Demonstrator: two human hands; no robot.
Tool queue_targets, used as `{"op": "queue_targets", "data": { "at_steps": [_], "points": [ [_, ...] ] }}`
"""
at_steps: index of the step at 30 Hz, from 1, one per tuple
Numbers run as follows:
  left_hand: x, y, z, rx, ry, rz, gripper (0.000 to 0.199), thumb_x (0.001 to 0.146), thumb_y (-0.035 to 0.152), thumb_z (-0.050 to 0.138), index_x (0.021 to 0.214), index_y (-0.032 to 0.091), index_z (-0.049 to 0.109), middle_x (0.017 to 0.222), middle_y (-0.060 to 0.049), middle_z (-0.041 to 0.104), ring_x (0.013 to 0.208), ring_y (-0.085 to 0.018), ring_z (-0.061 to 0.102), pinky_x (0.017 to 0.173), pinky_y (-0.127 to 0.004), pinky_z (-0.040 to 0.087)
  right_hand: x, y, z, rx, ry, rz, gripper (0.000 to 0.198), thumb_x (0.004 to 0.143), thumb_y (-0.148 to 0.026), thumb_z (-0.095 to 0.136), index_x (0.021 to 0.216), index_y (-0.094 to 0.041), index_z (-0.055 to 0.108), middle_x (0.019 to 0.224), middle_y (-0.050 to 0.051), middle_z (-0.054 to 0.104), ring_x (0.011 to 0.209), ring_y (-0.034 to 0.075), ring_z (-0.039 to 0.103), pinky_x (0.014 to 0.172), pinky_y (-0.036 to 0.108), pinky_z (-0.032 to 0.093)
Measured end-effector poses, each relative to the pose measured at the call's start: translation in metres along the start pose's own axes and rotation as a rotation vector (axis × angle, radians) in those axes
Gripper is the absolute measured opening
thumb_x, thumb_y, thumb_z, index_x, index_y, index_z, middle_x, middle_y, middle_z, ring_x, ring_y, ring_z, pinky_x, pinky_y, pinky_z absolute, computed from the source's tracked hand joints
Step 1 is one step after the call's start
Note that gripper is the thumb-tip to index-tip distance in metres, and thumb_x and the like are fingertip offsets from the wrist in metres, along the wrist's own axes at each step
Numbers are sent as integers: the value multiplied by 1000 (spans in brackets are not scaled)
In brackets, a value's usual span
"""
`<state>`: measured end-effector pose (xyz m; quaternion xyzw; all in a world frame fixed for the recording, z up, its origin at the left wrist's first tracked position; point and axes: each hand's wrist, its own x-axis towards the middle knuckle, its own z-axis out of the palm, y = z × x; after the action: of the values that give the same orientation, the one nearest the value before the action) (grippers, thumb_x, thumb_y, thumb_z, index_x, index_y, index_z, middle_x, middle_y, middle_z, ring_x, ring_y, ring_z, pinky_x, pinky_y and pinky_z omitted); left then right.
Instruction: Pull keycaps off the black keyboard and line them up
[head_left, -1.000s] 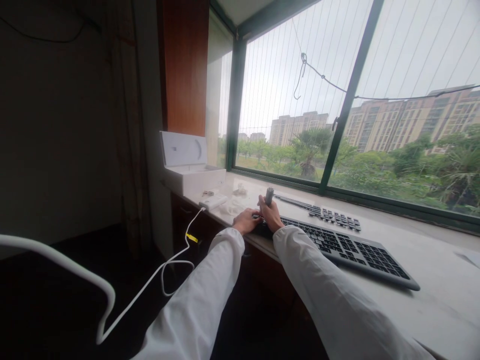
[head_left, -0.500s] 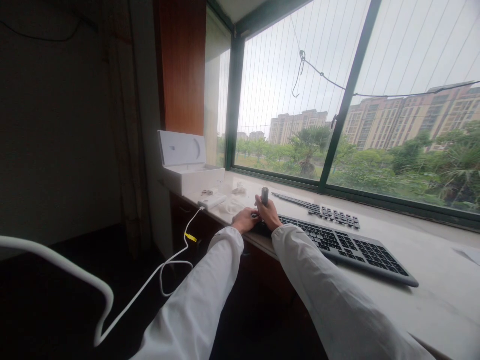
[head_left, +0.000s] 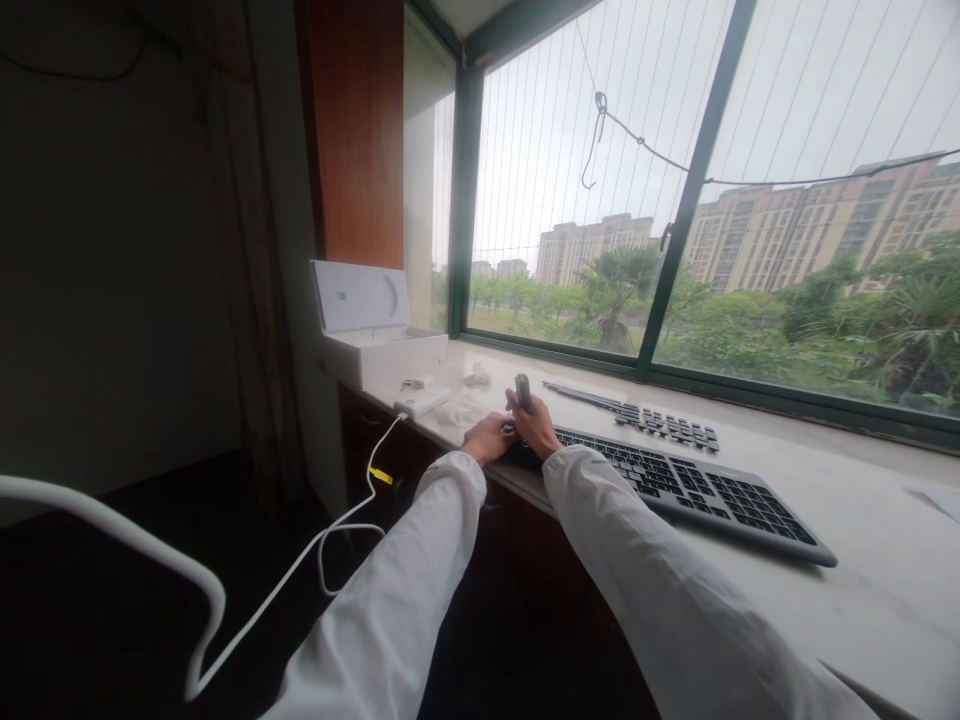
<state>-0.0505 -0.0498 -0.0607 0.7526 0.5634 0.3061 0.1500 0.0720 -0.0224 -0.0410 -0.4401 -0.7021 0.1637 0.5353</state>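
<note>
A dark grey keyboard (head_left: 679,487) lies along the front of the pale counter, many of its keycaps off. Over its left end my right hand (head_left: 534,424) is closed round a dark handle (head_left: 523,388) that sticks up above the fist; its lower end is hidden, so the kind of tool does not show. Right beside it, my left hand (head_left: 489,438) rests at the keyboard's left end with fingers curled, and what they hold, if anything, is hidden. Behind the keyboard, loose dark keycaps (head_left: 667,428) lie in rows.
An open white box (head_left: 386,357) stands at the counter's left end. Before it lies a white device (head_left: 422,402) with a white cable (head_left: 373,480) hanging over the edge. Crumpled clear plastic (head_left: 478,376) sits nearby. The window frame (head_left: 795,396) borders the counter's back.
The dark handle in my right hand has tilted slightly to the left. My left hand stays in nearly the same place, and the view has shifted a little.
</note>
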Motion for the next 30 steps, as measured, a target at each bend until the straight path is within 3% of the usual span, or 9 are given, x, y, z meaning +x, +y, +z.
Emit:
{"op": "queue_targets", "data": {
  "at_steps": [30],
  "points": [
    [0, 1, 1, -2, 14, 14, 33, 87, 47, 57, 113, 31, 71, 130, -1, 61, 113, -24, 60, 95, -33, 46, -1, -3, -3, 16, 43, 6, 54, 81, -67, 43, 59, -20, 58, 60, 6, 63, 63, 21, 60, 63, 31, 42]
  ]
}}
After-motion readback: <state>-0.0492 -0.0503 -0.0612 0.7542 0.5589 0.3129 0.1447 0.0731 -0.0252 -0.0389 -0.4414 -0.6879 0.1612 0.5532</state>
